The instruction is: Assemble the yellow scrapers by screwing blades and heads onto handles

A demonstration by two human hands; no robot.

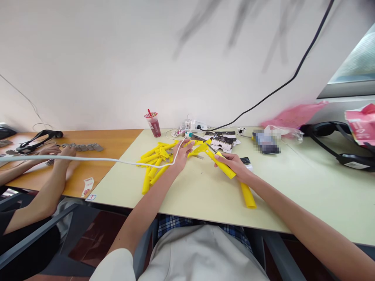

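Note:
My right hand (pixel 233 162) is closed round a yellow plastic tube handle (pixel 224 166), which slants up and left to a flared head. A thin dark rod-like piece lies along the tube by my right fingers; its kind is unclear. At the flared head, my left hand (pixel 182 153) is closed, with its fingertips at the head's left edge. Left of that hand lies a loose pile of similar yellow tube handles (pixel 152 160), several with flared heads. Another yellow tube (pixel 248 195) rests under my right forearm, beside a small dark-and-white object (pixel 246 162).
Black-and-white cardboard boxes (pixel 222 142) lie behind my hands. A red drink cup (pixel 153 125) and a power strip (pixel 191 125) stand by the wall. A white cable (pixel 117 160) crosses in front. At right are a phone-like object (pixel 266 142) and black headgear (pixel 348 156). A co-worker's hands (pixel 66 152) are at left.

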